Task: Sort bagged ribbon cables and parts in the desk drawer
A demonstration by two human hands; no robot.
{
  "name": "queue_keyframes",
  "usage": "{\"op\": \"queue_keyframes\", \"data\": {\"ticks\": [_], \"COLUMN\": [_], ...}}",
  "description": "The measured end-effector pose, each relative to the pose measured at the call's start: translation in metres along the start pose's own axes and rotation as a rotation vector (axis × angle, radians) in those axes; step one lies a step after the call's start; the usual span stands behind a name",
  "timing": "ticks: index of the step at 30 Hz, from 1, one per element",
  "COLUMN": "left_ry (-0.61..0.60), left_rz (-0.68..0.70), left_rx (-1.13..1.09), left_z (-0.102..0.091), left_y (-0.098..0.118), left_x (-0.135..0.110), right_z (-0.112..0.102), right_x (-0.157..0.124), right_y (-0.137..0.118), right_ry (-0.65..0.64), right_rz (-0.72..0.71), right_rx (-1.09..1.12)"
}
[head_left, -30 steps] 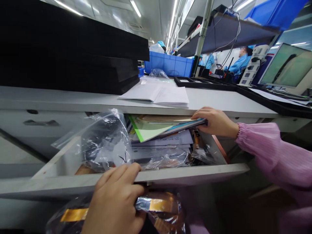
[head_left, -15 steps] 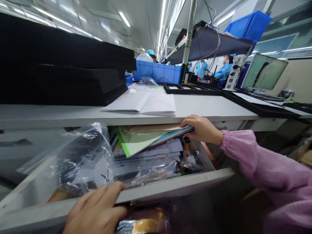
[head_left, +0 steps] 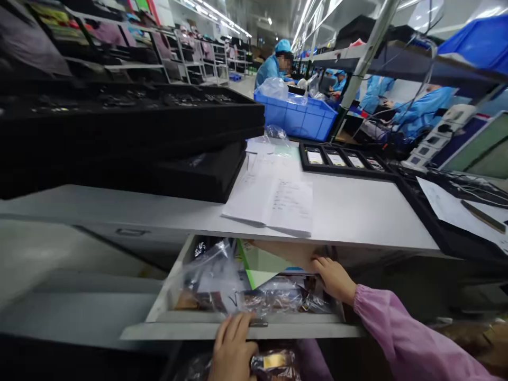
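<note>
Now, head view: the drawer [head_left: 242, 330] sits further under the worktop [head_left: 357, 211] than 0.5 s ago, w/ less of the green-edged folder [head_left: 257, 264] & papers showing, so the folder looks tucked in and the drawer on its way shut. Left hand [head_left: 232, 352] has fingers curled over the drawer's front lip while clutching a crinkly foil-and-plastic bag [head_left: 273, 364] below it; right hand [head_left: 332, 276], fingers together & flat, presses the folder's right edge at the drawer's back right, beside clear plastic bags [head_left: 210, 275]. Up top an open notebook [head_left: 273, 198] & black trays [head_left: 159, 132] haven't shifted.
</note>
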State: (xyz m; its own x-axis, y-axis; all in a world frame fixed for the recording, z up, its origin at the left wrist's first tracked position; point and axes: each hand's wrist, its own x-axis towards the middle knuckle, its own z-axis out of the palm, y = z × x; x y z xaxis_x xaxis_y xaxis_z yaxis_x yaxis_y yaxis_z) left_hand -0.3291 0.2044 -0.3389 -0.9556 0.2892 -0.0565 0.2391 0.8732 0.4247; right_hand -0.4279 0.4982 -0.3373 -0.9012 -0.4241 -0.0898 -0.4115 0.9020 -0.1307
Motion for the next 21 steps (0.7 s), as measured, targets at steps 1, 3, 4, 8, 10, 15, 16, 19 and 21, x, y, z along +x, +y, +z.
{"op": "queue_keyframes", "data": {"ticks": [1, 3, 4, 8, 10, 15, 16, 19, 21], "left_ry": [-0.037, -0.109, -0.135, -0.164, -0.173, -0.149, -0.13, -0.102, -0.138], "left_rz": [-0.016, -0.04, -0.05, -0.086, -0.106, -0.206, -0.217, -0.244, -0.286], "left_rx": [-0.022, -0.055, -0.07, -0.128, -0.153, -0.177, -0.163, -0.124, -0.136], "left_z": [-0.006, -0.017, -0.022, -0.037, -0.045, -0.068, -0.072, -0.081, -0.084], "left_y": [0.003, 0.006, 0.007, 0.017, 0.025, 0.052, 0.057, 0.068, 0.067], "left_x": [0.0, 0.001, 0.002, 0.005, 0.007, -0.007, -0.014, -0.039, -0.056], "right_z": [-0.003, -0.011, -0.015, -0.032, -0.036, -0.032, -0.031, -0.023, -0.016], "right_x": [-0.002, -0.005, -0.006, -0.007, -0.001, 0.033, 0.043, 0.077, 0.094], "right_y": [-0.001, -0.002, -0.003, -0.018, -0.039, -0.121, -0.138, -0.179, -0.194], "right_ry": [-0.017, -0.047, -0.057, -0.046, -0.013, -0.003, -0.016, -0.077, -0.132], "right_rz": [0.007, 0.019, 0.027, 0.105, 0.142, 0.101, 0.085, 0.056, 0.045], "right_rx": [0.03, 0.091, 0.121, 0.238, 0.308, 0.542, 0.583, 0.665, 0.68]}}
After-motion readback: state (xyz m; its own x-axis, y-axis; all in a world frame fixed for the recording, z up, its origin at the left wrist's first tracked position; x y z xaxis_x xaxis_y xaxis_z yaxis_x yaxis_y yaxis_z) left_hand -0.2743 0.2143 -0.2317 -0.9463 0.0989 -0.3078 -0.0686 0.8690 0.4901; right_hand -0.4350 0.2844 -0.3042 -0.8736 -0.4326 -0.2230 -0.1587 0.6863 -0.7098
